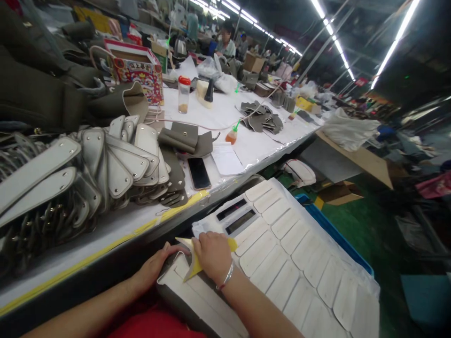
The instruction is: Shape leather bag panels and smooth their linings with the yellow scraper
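My right hand [214, 256] is closed around a curled yellow-and-white sheet [193, 263], its yellow end showing past the knuckles. Under it lies a white panel [197, 295] with a dark edge, low in front of my red clothing. My left hand [157, 265] grips the upper end of that panel, where the dark material bends; part of its fingers is hidden. Just right of my hands, a broad board [271, 249] carries rows of white rounded strips, with two dark slots in its upper left corner.
On the long table [169, 105] are a heap of white riveted straps [120, 164], a phone [199, 173], papers [227, 158], a small orange bottle [231, 136], a red-lidded jar [183, 95] and dark cut pieces [262, 117]. A blue crate [334, 234] stands beside the board.
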